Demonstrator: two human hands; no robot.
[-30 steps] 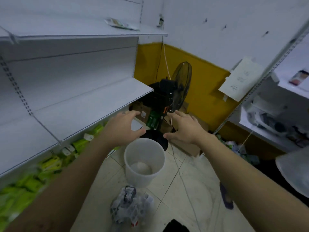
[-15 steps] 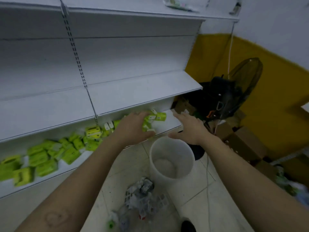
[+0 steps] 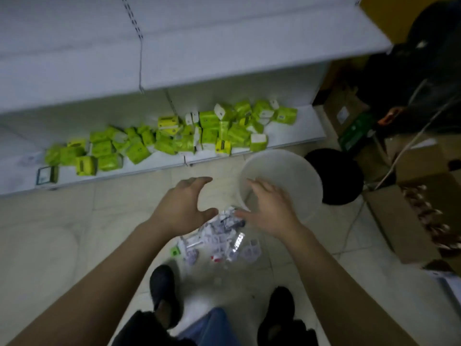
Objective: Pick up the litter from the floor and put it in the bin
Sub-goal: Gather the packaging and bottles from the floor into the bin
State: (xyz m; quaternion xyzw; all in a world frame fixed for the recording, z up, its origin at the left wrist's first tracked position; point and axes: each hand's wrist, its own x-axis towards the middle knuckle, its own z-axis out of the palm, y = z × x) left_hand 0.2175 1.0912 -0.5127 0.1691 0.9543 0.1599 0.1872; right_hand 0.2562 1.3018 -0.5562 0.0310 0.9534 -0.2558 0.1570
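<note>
Reaching down, the left hand (image 3: 183,211) and right hand (image 3: 268,208), both spread and holding nothing, flank a litter pile (image 3: 219,236) of crumpled wrappers on the floor (image 3: 74,245) beside the white bin (image 3: 282,181). It looks light, loose and crinkly; scooping from both sides seems best.

We judged the premises to be a small retail shop, viewed at the end of an aisle. White metal display shelving (image 3: 224,58) with slotted uprights (image 3: 136,28) ran along one side, and its bottom shelf (image 3: 294,138) carried a loose heap of near-identical green packets (image 3: 174,141) of boxed and wrapped stock. Cardboard cartons (image 3: 411,221) stood on the tiled floor (image 3: 74,233) past the shelf end, one open on rows of packed goods, near a yellow-painted wall (image 3: 381,13).
</note>
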